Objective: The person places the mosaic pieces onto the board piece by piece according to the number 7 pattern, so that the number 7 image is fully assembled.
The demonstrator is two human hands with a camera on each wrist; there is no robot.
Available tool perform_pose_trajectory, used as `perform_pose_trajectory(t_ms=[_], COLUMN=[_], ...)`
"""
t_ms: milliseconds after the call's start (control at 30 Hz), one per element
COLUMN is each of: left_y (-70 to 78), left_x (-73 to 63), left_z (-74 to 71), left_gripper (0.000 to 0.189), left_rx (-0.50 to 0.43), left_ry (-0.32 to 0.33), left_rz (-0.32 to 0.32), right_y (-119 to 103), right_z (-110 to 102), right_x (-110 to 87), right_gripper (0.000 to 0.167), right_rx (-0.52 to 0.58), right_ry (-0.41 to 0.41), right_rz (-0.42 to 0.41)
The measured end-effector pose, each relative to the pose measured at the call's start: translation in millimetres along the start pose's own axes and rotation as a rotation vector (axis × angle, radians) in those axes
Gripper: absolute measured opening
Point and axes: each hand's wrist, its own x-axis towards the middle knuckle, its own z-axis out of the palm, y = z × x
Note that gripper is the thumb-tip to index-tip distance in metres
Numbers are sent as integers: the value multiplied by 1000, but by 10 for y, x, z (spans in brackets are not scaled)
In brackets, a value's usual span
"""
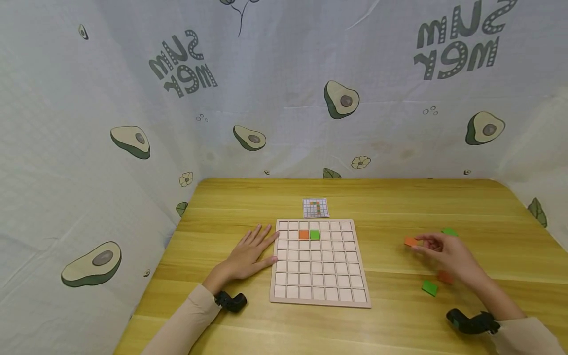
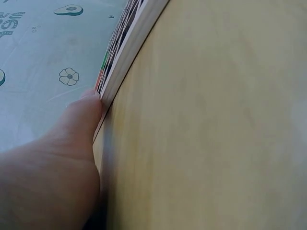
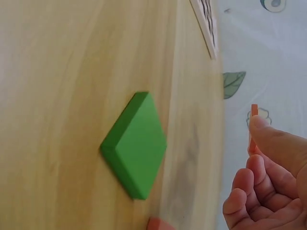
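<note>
My right hand (image 1: pixel 448 252) pinches an orange square tile (image 1: pixel 410 241) between thumb and finger, right of the grid board. In the right wrist view the same orange tile (image 3: pixel 254 111) is seen edge-on, held above the table. My left hand (image 1: pixel 246 256) lies flat with fingers straight, thumb and index finger touching the left edge of the wooden grid board (image 1: pixel 319 301). On the board, an orange tile (image 1: pixel 303 234) and a green tile (image 1: pixel 314 234) sit side by side in the second row. The left wrist view shows the thumb (image 2: pixel 84 112) against the board's side.
Around the right hand lie a green tile (image 1: pixel 429 288), a red-orange tile (image 1: pixel 445 277) and another green tile (image 1: pixel 450 231), partly covered. Behind the board is a small card (image 1: pixel 315 208) with a coloured grid pattern. A printed curtain (image 1: pixel 284 98) hangs behind the table (image 1: pixel 213 315).
</note>
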Motion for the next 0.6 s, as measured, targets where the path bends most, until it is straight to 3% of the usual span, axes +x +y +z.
perform_pose_trajectory(t_ms=[600], left_y=[-34], left_x=[5], left_z=[24], left_gripper=[71], left_rx=[-5], left_ry=[-3], left_rz=[-4], right_y=[-346], right_z=[138], right_x=[156], right_gripper=[30], right_rx=[43], right_ry=[1], right_rz=[-44])
